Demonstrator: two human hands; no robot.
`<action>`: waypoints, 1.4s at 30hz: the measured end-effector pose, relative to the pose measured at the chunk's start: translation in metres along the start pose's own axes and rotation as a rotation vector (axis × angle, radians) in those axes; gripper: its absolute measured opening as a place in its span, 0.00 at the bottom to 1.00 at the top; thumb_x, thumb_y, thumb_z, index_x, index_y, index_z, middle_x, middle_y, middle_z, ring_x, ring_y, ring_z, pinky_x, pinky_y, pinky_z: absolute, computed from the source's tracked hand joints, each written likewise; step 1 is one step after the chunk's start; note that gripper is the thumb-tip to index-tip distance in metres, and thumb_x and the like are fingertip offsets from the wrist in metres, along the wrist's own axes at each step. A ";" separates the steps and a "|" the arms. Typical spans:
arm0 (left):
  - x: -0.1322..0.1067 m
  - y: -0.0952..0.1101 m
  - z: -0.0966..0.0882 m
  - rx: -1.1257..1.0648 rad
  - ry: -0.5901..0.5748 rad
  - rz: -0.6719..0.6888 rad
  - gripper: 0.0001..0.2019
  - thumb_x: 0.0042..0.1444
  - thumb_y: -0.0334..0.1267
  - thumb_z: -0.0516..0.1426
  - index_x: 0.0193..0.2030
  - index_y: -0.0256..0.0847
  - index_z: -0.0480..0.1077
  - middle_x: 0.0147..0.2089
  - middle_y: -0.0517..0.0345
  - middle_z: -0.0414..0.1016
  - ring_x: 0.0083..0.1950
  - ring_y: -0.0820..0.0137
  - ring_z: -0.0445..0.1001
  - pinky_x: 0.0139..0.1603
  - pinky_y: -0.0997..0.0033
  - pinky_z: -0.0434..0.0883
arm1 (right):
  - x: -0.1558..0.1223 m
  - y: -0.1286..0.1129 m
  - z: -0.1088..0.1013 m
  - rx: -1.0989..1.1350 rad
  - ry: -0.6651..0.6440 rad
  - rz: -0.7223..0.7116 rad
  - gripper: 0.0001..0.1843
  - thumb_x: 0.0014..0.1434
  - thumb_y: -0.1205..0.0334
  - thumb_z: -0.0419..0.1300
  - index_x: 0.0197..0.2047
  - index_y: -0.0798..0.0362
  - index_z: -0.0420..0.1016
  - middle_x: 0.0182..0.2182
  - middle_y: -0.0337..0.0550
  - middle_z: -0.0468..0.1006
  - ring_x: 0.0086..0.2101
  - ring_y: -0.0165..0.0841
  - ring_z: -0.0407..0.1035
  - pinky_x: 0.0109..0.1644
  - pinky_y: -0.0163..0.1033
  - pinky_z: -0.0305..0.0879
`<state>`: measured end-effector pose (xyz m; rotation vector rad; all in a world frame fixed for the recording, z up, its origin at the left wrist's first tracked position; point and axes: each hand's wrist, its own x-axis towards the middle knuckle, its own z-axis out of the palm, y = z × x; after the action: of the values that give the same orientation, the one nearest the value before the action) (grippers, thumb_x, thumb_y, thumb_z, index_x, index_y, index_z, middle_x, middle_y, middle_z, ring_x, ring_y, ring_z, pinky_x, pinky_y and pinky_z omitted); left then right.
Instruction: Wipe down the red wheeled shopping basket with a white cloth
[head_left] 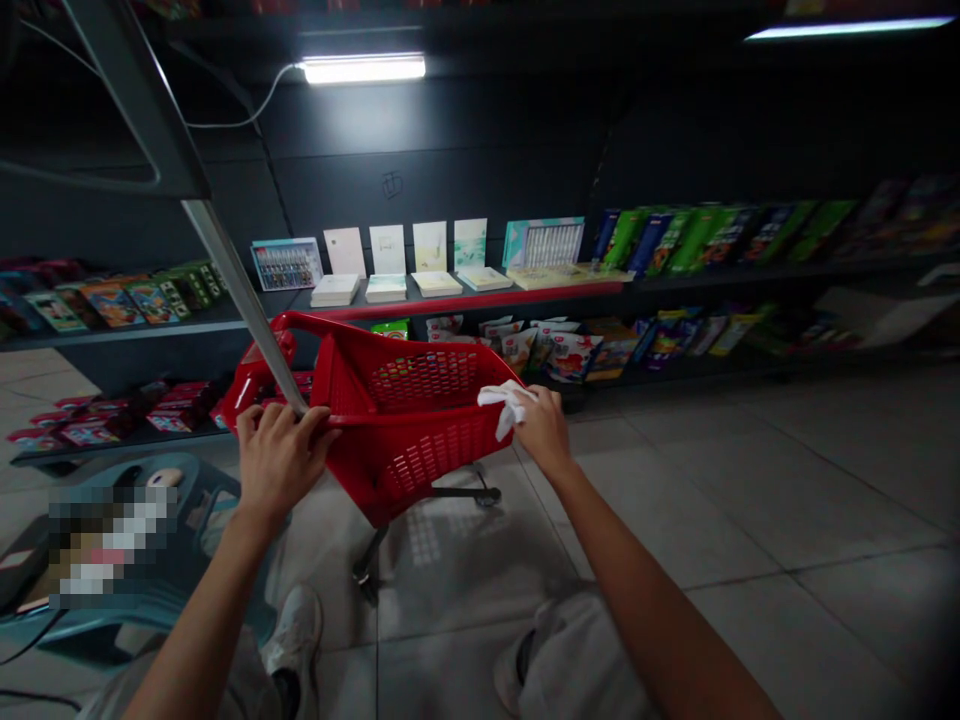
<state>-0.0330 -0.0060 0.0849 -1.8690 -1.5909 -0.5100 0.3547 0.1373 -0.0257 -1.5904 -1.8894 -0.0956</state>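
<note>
A red plastic shopping trolley basket (420, 420) stands tilted on the tiled floor in front of me. My left hand (279, 455) is closed around its near rim, beside a grey metal pole (240, 290) that rises to the upper left. My right hand (541, 425) is closed on a crumpled white cloth (504, 405) and presses it against the basket's right edge. The basket's inside looks empty. Its wheeled frame (450, 495) shows below.
Dark shelves (480, 300) along the wall hold notebooks, paint sets and colourful packets. A teal plastic basket (150, 560) sits on the floor at the left. My knees and a white shoe (296, 630) show at the bottom. Tiled floor (750, 500) stretches to the right.
</note>
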 end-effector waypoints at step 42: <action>0.021 0.019 0.017 0.002 -0.011 0.015 0.17 0.66 0.49 0.52 0.53 0.45 0.76 0.40 0.46 0.75 0.47 0.53 0.68 0.58 0.47 0.55 | -0.120 -0.156 0.145 -0.061 -0.392 -0.748 0.11 0.70 0.62 0.55 0.47 0.51 0.78 0.45 0.44 0.80 0.48 0.37 0.70 0.44 0.40 0.70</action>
<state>-0.0120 0.0196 0.0824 -1.8834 -1.5832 -0.4918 0.1570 0.0605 -0.1472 -0.8973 -2.7300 -0.1698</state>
